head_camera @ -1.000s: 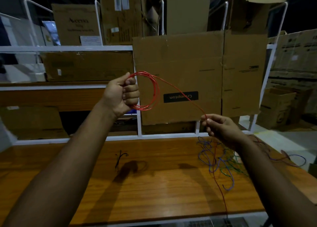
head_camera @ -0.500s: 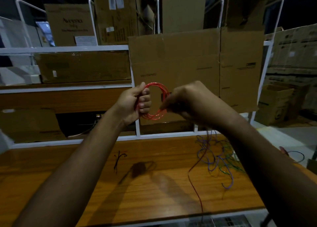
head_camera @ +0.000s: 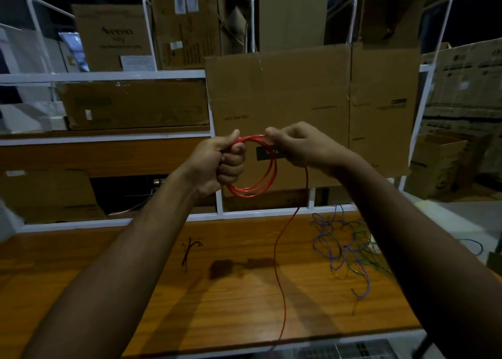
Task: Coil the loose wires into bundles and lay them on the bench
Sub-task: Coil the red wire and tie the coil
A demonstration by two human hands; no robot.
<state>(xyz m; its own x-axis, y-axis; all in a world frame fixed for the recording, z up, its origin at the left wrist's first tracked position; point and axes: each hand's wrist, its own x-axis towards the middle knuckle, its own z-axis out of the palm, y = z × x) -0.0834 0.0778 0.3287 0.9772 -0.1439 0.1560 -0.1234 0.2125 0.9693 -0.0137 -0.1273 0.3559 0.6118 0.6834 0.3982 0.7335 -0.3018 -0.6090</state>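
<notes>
Dim light lay over a storeroom stacked with cardboard, and the wooden bench stretched across the lower part of the head view, its grain glossy and marked by the shadows of two arms. Behind the bench ran a white metal rack with boxes on its upper shelf: at the left a printed carton, next to it a taller box with white labels. A long shallow box sat on the shelf below. On the bench left of centre lay a small black wire scrap. Above the bench, the left hand was closed in a fist round one side of the red wire coil, which hung as several loops in the air well above the wood. The right hand pinched the top of the coil between thumb and fingers, and from beneath it a single red strand dropped down to the bench and ran off its front edge. A large flattened carton stood upright behind the hands. Farther right, a tangle of loose blue and green wires lay on the bench, partly hidden by the right forearm. An open box stood on the floor at the far right; its contents could not be seen.
</notes>
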